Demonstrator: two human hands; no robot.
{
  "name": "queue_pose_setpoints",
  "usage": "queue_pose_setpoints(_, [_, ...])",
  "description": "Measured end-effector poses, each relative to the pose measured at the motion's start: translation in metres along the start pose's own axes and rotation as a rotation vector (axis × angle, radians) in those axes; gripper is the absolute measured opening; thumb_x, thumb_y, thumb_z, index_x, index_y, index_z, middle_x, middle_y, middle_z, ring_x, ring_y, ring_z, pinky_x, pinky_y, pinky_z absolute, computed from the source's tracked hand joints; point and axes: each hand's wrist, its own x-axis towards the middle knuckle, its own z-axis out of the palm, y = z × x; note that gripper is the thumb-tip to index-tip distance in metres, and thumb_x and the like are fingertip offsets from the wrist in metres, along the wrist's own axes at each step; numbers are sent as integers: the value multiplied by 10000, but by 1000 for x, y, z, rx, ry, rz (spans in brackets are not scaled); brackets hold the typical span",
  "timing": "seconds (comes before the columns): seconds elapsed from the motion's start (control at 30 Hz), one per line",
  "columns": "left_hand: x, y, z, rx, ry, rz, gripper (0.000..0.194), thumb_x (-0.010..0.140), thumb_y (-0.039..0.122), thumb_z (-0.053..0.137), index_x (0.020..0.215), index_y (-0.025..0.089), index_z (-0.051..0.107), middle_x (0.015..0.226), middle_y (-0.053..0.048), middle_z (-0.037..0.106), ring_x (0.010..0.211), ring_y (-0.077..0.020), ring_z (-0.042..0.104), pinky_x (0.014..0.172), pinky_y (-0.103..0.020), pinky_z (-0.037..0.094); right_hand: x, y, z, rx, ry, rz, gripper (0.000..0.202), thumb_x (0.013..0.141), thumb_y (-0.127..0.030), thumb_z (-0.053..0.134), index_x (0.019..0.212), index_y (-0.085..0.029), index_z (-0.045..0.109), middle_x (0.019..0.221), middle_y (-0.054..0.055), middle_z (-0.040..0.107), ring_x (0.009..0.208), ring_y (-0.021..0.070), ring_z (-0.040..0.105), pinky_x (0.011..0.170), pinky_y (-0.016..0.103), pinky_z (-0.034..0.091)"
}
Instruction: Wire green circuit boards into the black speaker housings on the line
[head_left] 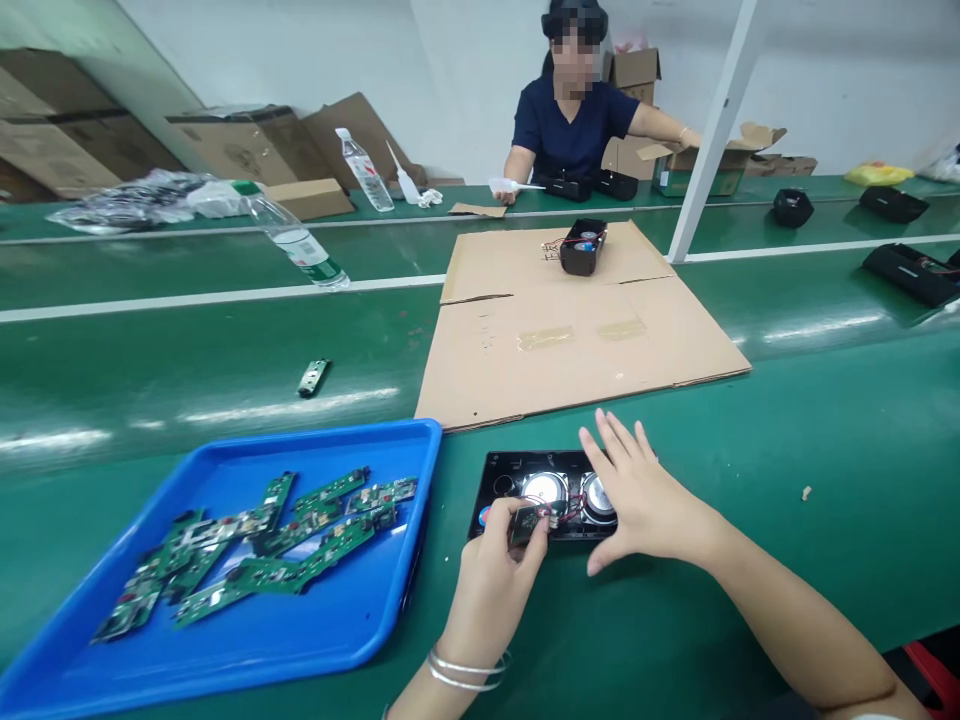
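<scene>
A black speaker housing (570, 463) lies on the green table, with two round silver speakers and thin red wires inside. Over its left part, my left hand (495, 570) pinches a small dark circuit board (525, 524) between thumb and fingers. My right hand (646, 495) has its fingers spread over the right end of the housing, partly covering the right speaker (598, 498); nothing is held in it. To the left, a blue tray (322, 655) bears several green circuit boards (330, 555).
A cardboard sheet (570, 350) with another black housing (582, 250) lies beyond my hands. One loose board (313, 378) and a tilted bottle (300, 250) are at the left. A white post (712, 140) rises at right. Across the table sits a person (574, 130).
</scene>
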Motion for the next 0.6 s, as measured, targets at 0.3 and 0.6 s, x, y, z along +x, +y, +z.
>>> queue_pose_setpoints(0.3, [-7,5,-52,157,-307,131,301,616,497,668,863,330,711,863,-10,751,739,-251,712,535,-266,582,-63,35,22,-99,337,-43,975,680,-301,629,1424,-76,40,1271,193,480,1173,318,417,1044,593,183])
queue_pose_setpoints(0.6, [98,23,-47,147,-305,110,383,572,591,597,750,271,707,840,-56,742,831,-297,684,775,-385,560,-157,124,-1,-375,428,412,909,709,-435,570,1411,-80,114,1250,176,502,1149,328,463,1028,548,246])
